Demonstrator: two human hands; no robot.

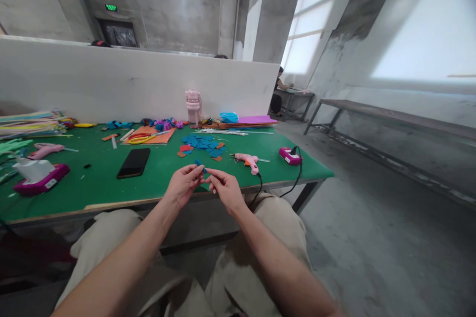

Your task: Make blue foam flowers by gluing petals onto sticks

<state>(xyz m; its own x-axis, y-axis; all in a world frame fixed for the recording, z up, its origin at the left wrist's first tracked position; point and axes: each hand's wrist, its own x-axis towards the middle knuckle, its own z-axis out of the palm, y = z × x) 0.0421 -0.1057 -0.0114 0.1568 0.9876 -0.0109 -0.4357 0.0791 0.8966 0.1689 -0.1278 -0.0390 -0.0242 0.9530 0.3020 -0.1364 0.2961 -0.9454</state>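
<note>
A small blue piece (200, 165), perhaps felt or foam and seemingly rolled or folded, is pinched between the thumb and fingers of my left hand (184, 182). My right hand (225, 190) meets it from the other side, its fingertips closed at the lower end of the piece; whether they grip it is too small to make out. Both hands are just above the table's front edge. Beyond them lies a loose pile of flat blue pieces (203, 142) with a red piece (185, 148) and a few brown pieces (216, 158). To the right rests a pink glue gun (247, 161).
On the green table (100, 158) are a black phone (134, 163), yellow-handled scissors (141, 138), a pink bottle (193, 107) and magenta power strips, one on the right (290, 155). A black cord hangs over the front edge. A white partition (141, 79) stands behind.
</note>
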